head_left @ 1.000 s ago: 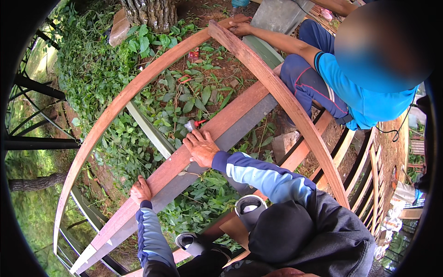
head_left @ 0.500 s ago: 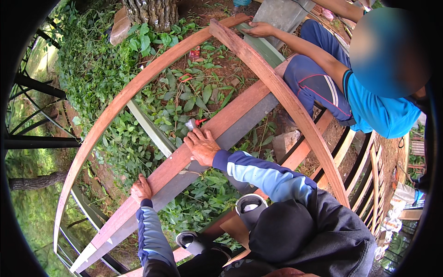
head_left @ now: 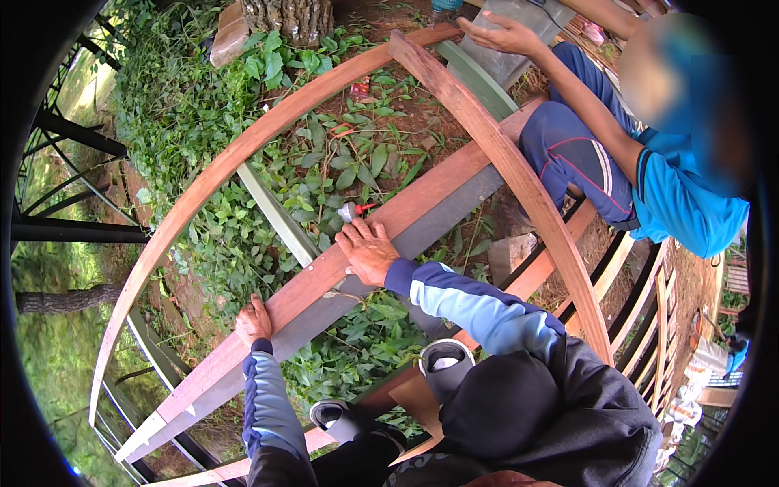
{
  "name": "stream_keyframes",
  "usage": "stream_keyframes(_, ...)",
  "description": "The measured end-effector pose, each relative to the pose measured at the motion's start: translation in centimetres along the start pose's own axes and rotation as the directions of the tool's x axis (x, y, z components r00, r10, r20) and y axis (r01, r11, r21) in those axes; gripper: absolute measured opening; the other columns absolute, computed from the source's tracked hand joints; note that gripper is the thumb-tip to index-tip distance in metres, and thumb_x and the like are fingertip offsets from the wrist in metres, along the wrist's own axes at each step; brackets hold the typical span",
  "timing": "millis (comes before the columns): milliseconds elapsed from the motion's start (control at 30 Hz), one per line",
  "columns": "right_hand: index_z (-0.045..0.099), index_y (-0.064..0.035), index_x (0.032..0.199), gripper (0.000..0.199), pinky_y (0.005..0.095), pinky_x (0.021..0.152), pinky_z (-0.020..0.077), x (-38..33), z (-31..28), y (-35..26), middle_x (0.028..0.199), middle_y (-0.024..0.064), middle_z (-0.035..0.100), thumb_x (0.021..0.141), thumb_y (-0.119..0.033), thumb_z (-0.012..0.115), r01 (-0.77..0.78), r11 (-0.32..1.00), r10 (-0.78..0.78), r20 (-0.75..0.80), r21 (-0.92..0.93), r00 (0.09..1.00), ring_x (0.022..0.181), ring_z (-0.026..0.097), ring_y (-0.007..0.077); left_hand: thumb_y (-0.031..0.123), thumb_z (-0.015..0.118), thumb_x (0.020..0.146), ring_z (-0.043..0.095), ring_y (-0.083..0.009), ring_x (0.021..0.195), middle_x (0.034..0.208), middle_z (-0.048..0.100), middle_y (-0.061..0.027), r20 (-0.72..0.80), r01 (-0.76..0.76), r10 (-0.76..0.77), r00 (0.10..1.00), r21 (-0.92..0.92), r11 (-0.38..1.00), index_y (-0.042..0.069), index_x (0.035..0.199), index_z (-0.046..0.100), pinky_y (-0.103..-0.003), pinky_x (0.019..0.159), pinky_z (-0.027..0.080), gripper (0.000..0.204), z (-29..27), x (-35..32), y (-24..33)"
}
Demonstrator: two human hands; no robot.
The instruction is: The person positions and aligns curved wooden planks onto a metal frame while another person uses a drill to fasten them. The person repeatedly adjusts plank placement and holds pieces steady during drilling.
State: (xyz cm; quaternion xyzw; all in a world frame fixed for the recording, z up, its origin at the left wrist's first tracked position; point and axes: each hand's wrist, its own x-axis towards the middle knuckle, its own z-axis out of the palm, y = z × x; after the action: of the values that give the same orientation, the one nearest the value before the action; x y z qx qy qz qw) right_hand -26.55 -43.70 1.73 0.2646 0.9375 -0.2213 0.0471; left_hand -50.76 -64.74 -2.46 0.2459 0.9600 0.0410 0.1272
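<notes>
A long reddish wooden plank (head_left: 312, 284) runs diagonally beneath both my hands, with a dark grey strip (head_left: 442, 215) along its near side. My left hand (head_left: 254, 321) grips the plank's lower-left stretch, fingers closed over its far edge. Farther up to the right, my right hand (head_left: 365, 253) lies on top, fingers spread and the palm toward the wood. Just beyond that hand is a small silver container with a red nozzle (head_left: 352, 212). A curved wooden strip (head_left: 207, 180) arcs on the far side, and another curved strip (head_left: 495, 150) crosses over the plank at right.
A co-worker in a blue shirt (head_left: 690, 191) squats at the right, one hand (head_left: 507, 36) raised near the strips' upper joint. Green metal crossbars (head_left: 276, 211) link the frame. Leafy plants (head_left: 219, 252) grow beneath, a tree trunk (head_left: 288, 18) stands behind, and a block (head_left: 511, 256) lies right.
The co-worker's hand has lifted off the end of the curved strip and turned palm up. My hands stay on the plank in nearly the same places, while the view has shifted slightly.
</notes>
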Motion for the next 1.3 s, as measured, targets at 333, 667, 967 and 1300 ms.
stream_keyframes(333,0.038,0.0,0.135,0.067,0.0571,0.101,0.026,0.0,0.1,0.0,0.137,0.0172,0.039,0.081,-0.026,0.068,-0.007,1.0,0.007,0.0,-0.009,1.0,0.133,0.029,0.0366,0.049,0.04,0.094,0.064,-0.0418,0.077,0.078,0.064,-0.0263,-0.05,-0.026,0.025,0.998,-0.026,0.999,-0.001,0.073,0.069,-0.048,0.075,0.048,0.062,0.1,0.0,0.0)
stream_keyframes(667,0.038,-0.0001,0.136,0.068,0.0567,0.101,0.0265,0.1,-0.1,0.1,0.137,0.0176,0.04,0.081,-0.027,0.069,0.0,1.0,0.0,-0.001,0.012,1.0,0.133,0.03,0.0368,0.05,0.04,0.094,0.064,-0.0416,0.077,0.078,0.065,-0.0253,-0.043,-0.027,0.026,0.999,-0.011,1.0,0.0,0.074,0.069,-0.048,0.074,0.049,0.061,0.1,0.0,-0.2)
stream_keyframes(967,0.039,0.0,0.134,0.068,0.0557,0.099,0.0281,0.0,0.1,0.1,0.136,0.0173,0.041,0.08,-0.027,0.069,0.01,1.0,-0.01,-0.024,-0.017,1.0,0.131,0.031,0.0364,0.049,0.038,0.095,0.064,-0.0414,0.08,0.081,0.066,-0.0254,-0.035,-0.029,0.03,0.999,0.031,0.999,0.0,0.076,0.07,-0.048,0.078,0.049,0.062,0.4,0.1,-0.3)
stream_keyframes(1300,0.04,-0.001,0.134,0.069,0.0542,0.095,0.0316,0.4,-1.2,-0.6,0.135,0.0164,0.043,0.078,-0.029,0.07,-0.012,0.999,0.015,0.061,-0.045,0.998,0.129,0.033,0.0371,0.049,0.04,0.093,0.064,-0.0411,0.076,0.08,0.066,-0.0232,-0.013,0.0,0.0,1.0,-0.011,1.0,0.001,0.074,0.071,-0.046,0.076,0.05,0.059,0.0,-0.2,-0.1)
